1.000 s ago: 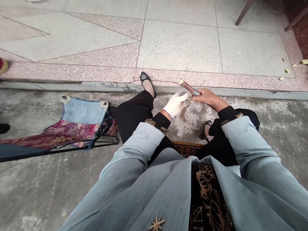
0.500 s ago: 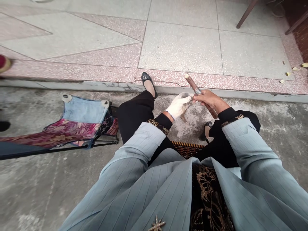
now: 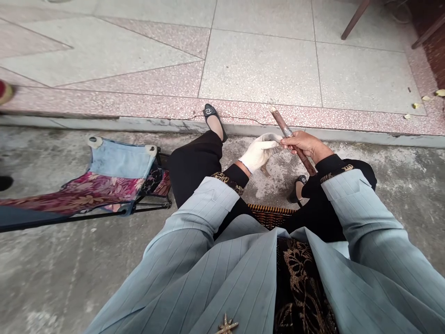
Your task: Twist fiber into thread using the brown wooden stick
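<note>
My right hand (image 3: 306, 144), bare, is closed around a brown wooden stick (image 3: 279, 118). The stick slants from the pale cut end at upper left down towards my right knee. Just above my fingers, silvery wire (image 3: 287, 131) is wound tightly round it. My left hand (image 3: 259, 150) wears a white glove and is closed, its fingertips meeting those of my right hand. Thin loops of what looks like the same wire show under the left fingers. Below that hand, a brown stick-like piece (image 3: 265, 171) is partly hidden; I cannot tell whether it is held.
A folding chair (image 3: 121, 157) with blue and floral cloth stands at the left. In front runs a raised step (image 3: 156, 103) with a tiled floor above it. Brown furniture legs (image 3: 355, 19) and yellow leaves (image 3: 416, 106) are at upper right. A woven seat edge (image 3: 271, 214) shows beneath me.
The stick has swung more upright, its lower part coming into view below my right hand. Its pale end has shifted slightly up and right. My left hand stays near the same spot.
</note>
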Tool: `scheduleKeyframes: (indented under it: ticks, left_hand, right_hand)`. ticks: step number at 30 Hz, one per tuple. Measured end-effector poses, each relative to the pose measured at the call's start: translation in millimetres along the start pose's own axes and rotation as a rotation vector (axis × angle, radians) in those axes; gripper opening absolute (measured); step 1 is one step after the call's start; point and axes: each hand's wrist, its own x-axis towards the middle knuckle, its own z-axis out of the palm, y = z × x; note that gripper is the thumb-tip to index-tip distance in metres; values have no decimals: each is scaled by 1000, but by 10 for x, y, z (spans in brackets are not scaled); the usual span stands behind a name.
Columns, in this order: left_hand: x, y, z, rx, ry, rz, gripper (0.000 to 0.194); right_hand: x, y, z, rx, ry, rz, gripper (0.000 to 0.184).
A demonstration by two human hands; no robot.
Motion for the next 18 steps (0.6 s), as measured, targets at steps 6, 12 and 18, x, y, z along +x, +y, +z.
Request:
scheduleKeyframes:
  ticks: [6,12,18]
  left_hand:
    - [-22,-49,20,70,21,42,27]
    - [-24,3,21,229,98,76,63]
    - [-22,36,50,77,6,-1,49]
  right_hand:
    - [-47,-53,-8,27,-88,43,17]
    - [-62,-39,39,66,-45,39,21]
    - [-38,-18,34,67,60,-41,10]
